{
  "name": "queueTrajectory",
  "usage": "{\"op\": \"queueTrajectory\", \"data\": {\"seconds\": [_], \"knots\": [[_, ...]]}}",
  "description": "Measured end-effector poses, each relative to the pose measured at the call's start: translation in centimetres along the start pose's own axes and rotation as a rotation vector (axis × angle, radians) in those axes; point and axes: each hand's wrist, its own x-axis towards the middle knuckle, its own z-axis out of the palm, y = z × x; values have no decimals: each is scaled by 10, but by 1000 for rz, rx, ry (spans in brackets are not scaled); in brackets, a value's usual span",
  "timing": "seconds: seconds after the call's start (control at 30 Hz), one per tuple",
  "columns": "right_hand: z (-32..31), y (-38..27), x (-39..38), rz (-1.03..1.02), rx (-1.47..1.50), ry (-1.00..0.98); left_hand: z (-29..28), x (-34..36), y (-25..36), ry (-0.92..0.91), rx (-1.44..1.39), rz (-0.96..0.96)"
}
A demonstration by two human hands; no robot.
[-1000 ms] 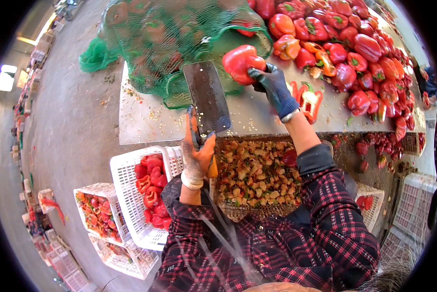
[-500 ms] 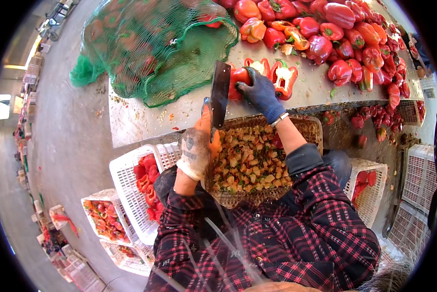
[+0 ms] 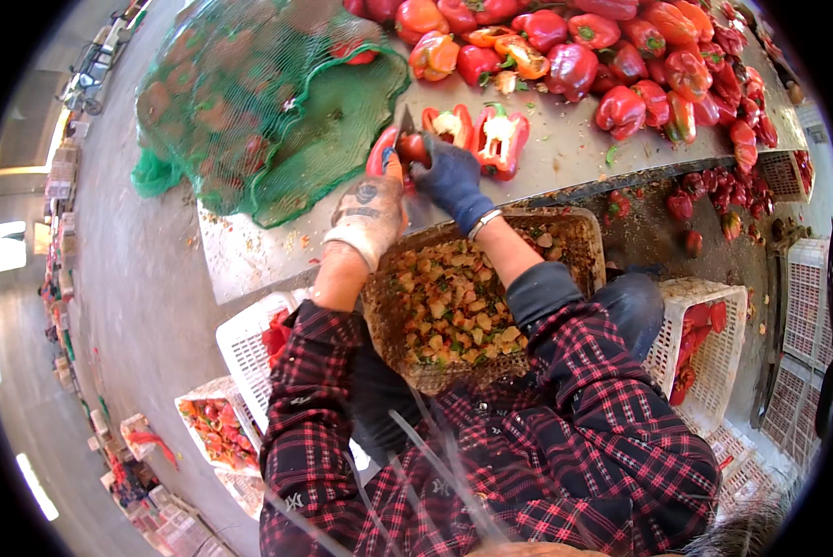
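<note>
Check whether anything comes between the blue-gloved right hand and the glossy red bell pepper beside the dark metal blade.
Nothing visible does: the right hand touches the red pepper directly. The blade, in the white-and-orange gloved left hand, stands at the pepper's left, not between them.

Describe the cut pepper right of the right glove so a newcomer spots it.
At the pale table, nearer than the pepper pile, find the gloved right hand. Just right of it lies the cut pepper, open face up. Unlike the partly hidden cut piece on its left, its whole pale core shows.
</note>
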Motion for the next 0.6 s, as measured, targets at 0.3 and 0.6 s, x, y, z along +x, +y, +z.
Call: {"op": "queueTrajectory", "data": {"seconds": [0.3,0.6], "knots": [[-43,27,-15,-86,237,-51,38,5,4,187,-282,-243],[-162,146,95,100,-488,551,69,-27,0,781,-753,-132]]}}
